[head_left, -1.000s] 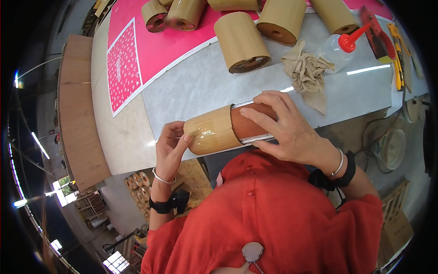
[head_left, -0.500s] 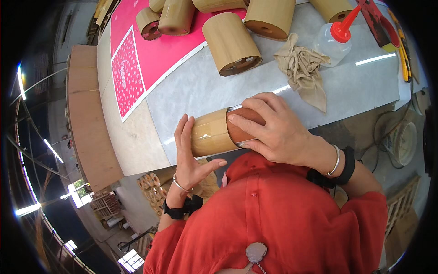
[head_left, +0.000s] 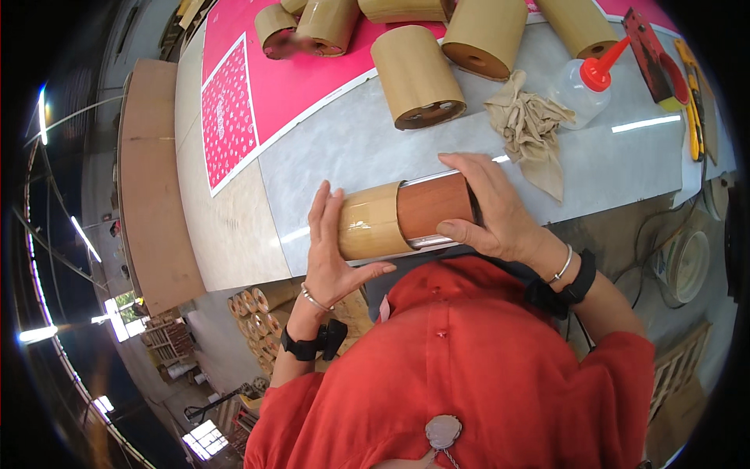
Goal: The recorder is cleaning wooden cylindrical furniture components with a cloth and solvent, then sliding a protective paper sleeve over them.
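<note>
Along the near edge of the table point(head_left: 234, 242), steadying a brown tube point(head_left: 433, 205), partly inside a tan sleeve point(head_left: 371, 223), between two hands. With left hand point(head_left: 326, 262) up close against the sleeve's left end, spreading thumb and fingers wide apart. With right hand point(head_left: 500, 211) around the tube's right end, laying thumb on brown surface and stretching fingers behind; cannot tell whether clamped tight. Facing, farther back, a crumpled cloth point(head_left: 527, 125), a red-nozzled bottle point(head_left: 590, 87) and tan rolls point(head_left: 418, 74)
</note>
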{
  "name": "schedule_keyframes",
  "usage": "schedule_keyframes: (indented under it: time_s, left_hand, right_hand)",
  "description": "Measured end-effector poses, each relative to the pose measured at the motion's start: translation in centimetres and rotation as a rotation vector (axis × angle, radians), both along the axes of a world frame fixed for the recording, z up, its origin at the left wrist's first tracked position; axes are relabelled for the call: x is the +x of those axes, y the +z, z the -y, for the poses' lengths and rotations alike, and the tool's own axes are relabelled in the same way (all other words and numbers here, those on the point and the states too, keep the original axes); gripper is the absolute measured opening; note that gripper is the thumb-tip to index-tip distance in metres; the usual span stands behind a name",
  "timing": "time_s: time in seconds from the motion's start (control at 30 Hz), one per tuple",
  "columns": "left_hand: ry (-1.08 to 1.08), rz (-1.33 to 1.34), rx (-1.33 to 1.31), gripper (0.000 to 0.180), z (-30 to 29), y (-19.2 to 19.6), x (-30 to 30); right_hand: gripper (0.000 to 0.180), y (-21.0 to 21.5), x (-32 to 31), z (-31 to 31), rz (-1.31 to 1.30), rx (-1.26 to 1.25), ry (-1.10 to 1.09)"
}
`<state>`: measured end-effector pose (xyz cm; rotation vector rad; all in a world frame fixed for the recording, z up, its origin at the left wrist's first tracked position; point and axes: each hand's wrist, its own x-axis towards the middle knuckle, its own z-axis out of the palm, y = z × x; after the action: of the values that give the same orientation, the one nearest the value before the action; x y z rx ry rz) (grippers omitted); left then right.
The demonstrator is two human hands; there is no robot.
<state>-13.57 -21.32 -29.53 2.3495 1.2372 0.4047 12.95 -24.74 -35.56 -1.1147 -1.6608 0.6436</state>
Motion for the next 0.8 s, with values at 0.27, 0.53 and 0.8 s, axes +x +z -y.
schedule_keyframes:
  time_s: [0.27,0.53,0.8]
  left_hand:
    - [0.031,0.102,0.052,0.114,0.4,-2.4,-0.6]
    - [-0.003,0.170,0.277,0.090,-0.4,-2.9,1.2]
    - [0.061,0.515,-0.534,0.077,0.4,-0.2,-1.3]
  right_hand:
    - [0.054,5.1,-2.2,-2.2,0.064,0.083,-0.019]
    - [0.049,14.1,-7.4,-6.4,0.659,0.189,0.072]
    - [0.051,14.8,-8.8,-6.3,0.510,-0.142,0.481]
